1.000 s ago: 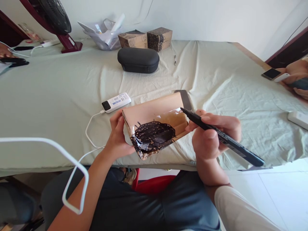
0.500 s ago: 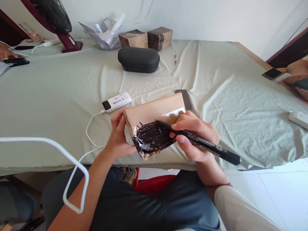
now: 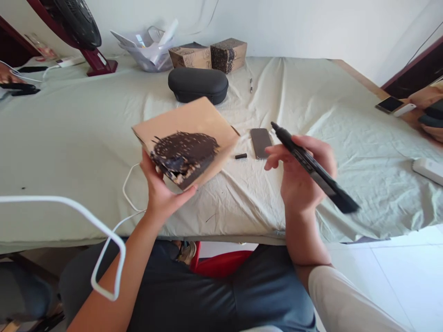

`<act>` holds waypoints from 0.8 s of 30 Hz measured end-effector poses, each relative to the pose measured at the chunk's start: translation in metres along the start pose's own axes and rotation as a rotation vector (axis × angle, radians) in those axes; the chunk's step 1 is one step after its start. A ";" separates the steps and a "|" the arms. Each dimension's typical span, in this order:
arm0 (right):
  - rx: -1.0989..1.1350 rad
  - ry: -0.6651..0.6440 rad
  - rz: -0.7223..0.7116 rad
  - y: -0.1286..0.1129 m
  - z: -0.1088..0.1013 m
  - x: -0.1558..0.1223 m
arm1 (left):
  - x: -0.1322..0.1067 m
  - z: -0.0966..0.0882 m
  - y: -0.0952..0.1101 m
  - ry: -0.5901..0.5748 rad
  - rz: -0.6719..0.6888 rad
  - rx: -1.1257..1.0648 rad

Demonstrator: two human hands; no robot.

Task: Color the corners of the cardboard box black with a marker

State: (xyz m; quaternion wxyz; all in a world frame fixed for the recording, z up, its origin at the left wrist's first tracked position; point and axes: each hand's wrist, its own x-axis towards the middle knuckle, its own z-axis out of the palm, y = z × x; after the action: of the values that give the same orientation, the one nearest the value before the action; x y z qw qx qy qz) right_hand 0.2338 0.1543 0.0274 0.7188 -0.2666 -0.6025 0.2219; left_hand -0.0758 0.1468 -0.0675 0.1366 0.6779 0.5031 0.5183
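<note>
Cardboard box (image 3: 211,122), 1 corner scribbled black, tilts above the table at center-left of the frame, clasped by the left hand (image 3: 161,189), its thumb stretched along the lower edge and fingers partly hidden behind. At center-right, the right hand (image 3: 299,186), forearm upright, pinches a black marker (image 3: 313,170) clear of the box, its tip angled toward upper left, lower fingers loosely extended near 1 dark phone (image 3: 260,142).

- The left hand (image 3: 165,192) is partly hidden by the box (image 3: 194,117).
- The print on the marker (image 3: 313,169) is blurred.
- The fan (image 3: 83,27) is cut off by the top edge.
- A white device (image 3: 429,170) is cut off by the right edge.
</note>
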 end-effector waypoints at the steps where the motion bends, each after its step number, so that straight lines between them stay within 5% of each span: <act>1: 0.022 -0.048 0.046 0.005 -0.003 0.005 | 0.002 -0.001 0.000 0.024 -0.020 0.008; 8: -0.265 -0.370 0.469 0.072 -0.020 0.008 | 0.012 -0.001 -0.002 0.022 -0.123 -0.081; 17: -1.088 -0.817 0.555 0.114 -0.020 -0.011 | 0.013 0.000 -0.012 -0.025 -0.200 -0.164; 21: -1.162 -0.840 0.640 0.119 -0.022 -0.010 | 0.013 0.005 -0.010 -0.051 -0.177 -0.218; 24: -0.996 -0.773 0.602 0.117 -0.023 -0.009 | 0.011 0.006 0.005 0.126 -0.057 -0.084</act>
State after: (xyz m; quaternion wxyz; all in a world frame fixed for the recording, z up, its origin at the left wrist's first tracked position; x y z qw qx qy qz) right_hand 0.2550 0.2344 -0.0587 0.1523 -0.6215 -0.7452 0.1877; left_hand -0.0687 0.1550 -0.0602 0.1475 0.6230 0.5077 0.5765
